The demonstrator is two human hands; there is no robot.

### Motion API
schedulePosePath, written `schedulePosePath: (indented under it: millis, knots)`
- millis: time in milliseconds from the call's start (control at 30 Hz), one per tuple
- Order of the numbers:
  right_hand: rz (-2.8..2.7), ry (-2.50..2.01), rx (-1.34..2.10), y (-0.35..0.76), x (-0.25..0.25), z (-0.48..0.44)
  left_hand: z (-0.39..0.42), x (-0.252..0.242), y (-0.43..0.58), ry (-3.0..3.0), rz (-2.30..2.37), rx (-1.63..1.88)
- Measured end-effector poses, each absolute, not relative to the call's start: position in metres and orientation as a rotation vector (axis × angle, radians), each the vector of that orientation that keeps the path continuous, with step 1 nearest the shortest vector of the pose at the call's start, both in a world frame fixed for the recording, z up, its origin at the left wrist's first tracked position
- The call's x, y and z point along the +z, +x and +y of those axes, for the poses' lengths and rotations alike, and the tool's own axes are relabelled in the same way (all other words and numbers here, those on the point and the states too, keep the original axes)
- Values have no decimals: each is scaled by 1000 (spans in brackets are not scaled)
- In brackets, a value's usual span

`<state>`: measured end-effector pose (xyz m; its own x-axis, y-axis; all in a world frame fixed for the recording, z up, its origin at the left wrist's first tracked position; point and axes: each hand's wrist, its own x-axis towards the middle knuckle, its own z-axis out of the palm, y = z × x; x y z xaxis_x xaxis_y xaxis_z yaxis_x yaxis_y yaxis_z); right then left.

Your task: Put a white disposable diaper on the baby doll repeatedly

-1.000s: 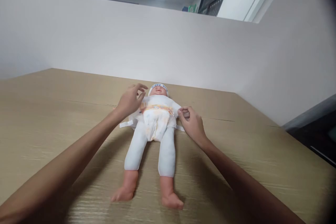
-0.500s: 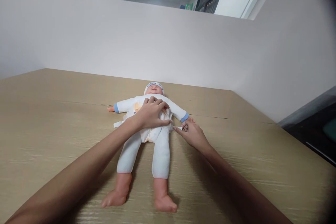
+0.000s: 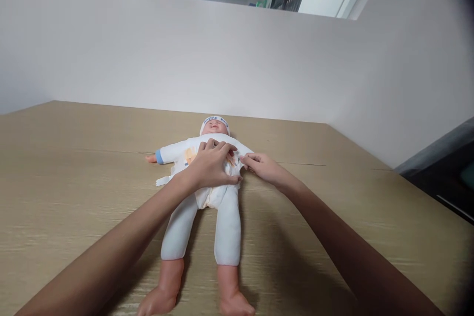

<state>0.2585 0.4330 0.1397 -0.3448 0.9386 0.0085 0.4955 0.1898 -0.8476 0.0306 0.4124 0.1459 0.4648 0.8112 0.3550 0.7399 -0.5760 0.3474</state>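
Observation:
A baby doll (image 3: pixel 226 237) in a white suit with blue cuffs lies on its back, its feet towards me. Around its hips is a white diaper (image 3: pixel 209 198), with one fastening tab (image 3: pixel 163 180) sticking out on the left side. My left hand (image 3: pixel 212 164) rests across the diaper's front at the belly, thumb and fingers spread apart. It covers much of the print there. At the diaper's right edge, my right hand (image 3: pixel 262 165) pinches the other tab, which is mostly hidden by the fingers. The doll's right-side cuff and hand are hidden behind it.
The doll lies on a wood-grain tabletop (image 3: pixel 92 197) with a thin seam across it. A pale partition wall (image 3: pixel 166 54) rises behind. A dark object (image 3: pixel 440 173) stands at the right edge of the view.
My right hand has moved up and inward, from beside the doll's hip to the diaper's edge, bringing the tab along. My left hand stays on the belly. The view has shifted slightly.

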Motion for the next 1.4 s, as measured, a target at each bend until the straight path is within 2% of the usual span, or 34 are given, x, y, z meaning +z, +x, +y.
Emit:
schedulePosePath:
  millis: [333, 433, 567, 800, 933, 1067, 1233, 1400]
  knots:
    - [-1854, -1417, 1029, 217, 131, 445, 412, 145, 30, 2541, 1362, 775]
    - [-1806, -1416, 871, 214, 132, 428, 411, 146, 30, 2533, 1365, 779]
    - [-1807, -1198, 548, 218, 127, 393, 410, 147, 30, 2504, 1353, 760]
    - [-2042, -828, 442, 231, 100, 377, 409, 148, 26, 2530, 1298, 780]
    - [-2140, -770, 387, 240, 97, 383, 395, 151, 12, 2400, 1123, 1182]
    - [-2118, -755, 366, 243, 99, 378, 373, 135, -28, 2174, 1336, 1515]
    - [-2054, -838, 373, 230, 119, 374, 364, 96, -96, 2096, 1726, 1310]
    - [-2330, -870, 434, 185, 163, 403, 369, 79, -123, 2095, 1900, 957]
